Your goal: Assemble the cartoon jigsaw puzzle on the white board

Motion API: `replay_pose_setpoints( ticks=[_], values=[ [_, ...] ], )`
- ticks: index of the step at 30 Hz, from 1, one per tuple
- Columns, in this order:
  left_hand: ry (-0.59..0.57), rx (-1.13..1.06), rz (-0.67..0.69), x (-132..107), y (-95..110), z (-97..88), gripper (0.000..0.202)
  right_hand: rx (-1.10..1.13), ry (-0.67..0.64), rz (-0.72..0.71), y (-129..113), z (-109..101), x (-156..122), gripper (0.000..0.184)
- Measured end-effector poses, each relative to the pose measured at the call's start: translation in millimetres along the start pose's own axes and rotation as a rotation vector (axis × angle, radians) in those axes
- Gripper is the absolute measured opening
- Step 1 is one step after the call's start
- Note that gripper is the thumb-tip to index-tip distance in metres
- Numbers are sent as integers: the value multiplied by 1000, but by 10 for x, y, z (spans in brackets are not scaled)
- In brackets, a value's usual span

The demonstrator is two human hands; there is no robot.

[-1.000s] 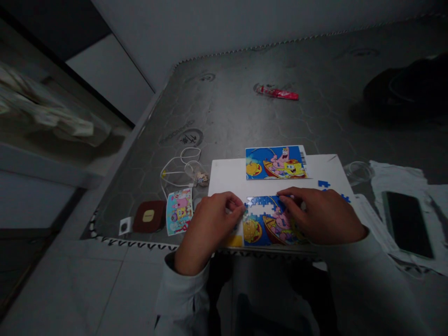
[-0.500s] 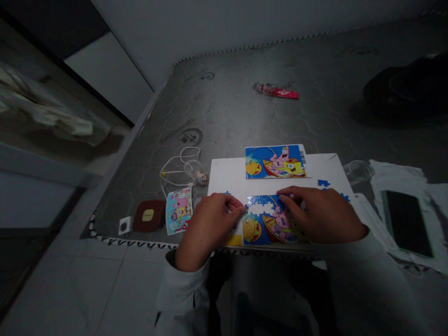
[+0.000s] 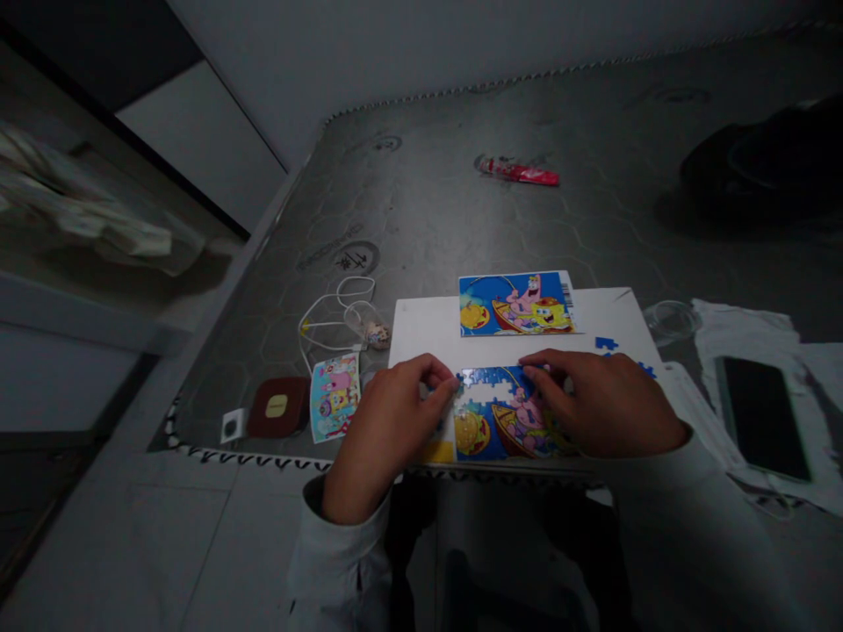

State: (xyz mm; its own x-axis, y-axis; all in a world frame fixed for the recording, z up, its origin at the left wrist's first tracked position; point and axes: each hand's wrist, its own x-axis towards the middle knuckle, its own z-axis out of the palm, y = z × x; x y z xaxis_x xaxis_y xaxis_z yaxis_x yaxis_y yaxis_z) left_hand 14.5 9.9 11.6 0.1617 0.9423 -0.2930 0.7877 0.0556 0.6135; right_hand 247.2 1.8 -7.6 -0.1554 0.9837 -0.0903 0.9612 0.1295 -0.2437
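Observation:
A partly built cartoon jigsaw puzzle [image 3: 500,420] lies on a white board [image 3: 428,333] at the near edge of a grey mattress. My left hand [image 3: 388,421] is curled at the puzzle's upper left corner, its fingertips pinched on a small blue piece against the puzzle's edge. My right hand [image 3: 602,402] lies over the puzzle's right half, fingers pressed down on its top edge. A gap of bare white shows in the puzzle's upper part. The reference picture [image 3: 517,303] lies on the board just beyond. Loose blue pieces [image 3: 606,343] sit to the right.
A second cartoon card [image 3: 335,397], a brown case [image 3: 275,407] and a white cable [image 3: 333,316] lie left of the board. A dark phone [image 3: 760,414] rests on white paper at right. A red wrapper [image 3: 520,173] lies farther back. A dark bundle [image 3: 764,167] sits far right.
My left hand's fingertips have shifted slightly right and up against the puzzle's upper left edge. My right hand stays on the puzzle.

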Motion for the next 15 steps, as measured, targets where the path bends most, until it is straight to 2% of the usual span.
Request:
replay_pose_setpoints(
  ticks=[15],
  values=[
    [44, -32, 51, 22, -32, 10, 18, -4, -29, 4, -17, -32, 10, 37]
  ],
)
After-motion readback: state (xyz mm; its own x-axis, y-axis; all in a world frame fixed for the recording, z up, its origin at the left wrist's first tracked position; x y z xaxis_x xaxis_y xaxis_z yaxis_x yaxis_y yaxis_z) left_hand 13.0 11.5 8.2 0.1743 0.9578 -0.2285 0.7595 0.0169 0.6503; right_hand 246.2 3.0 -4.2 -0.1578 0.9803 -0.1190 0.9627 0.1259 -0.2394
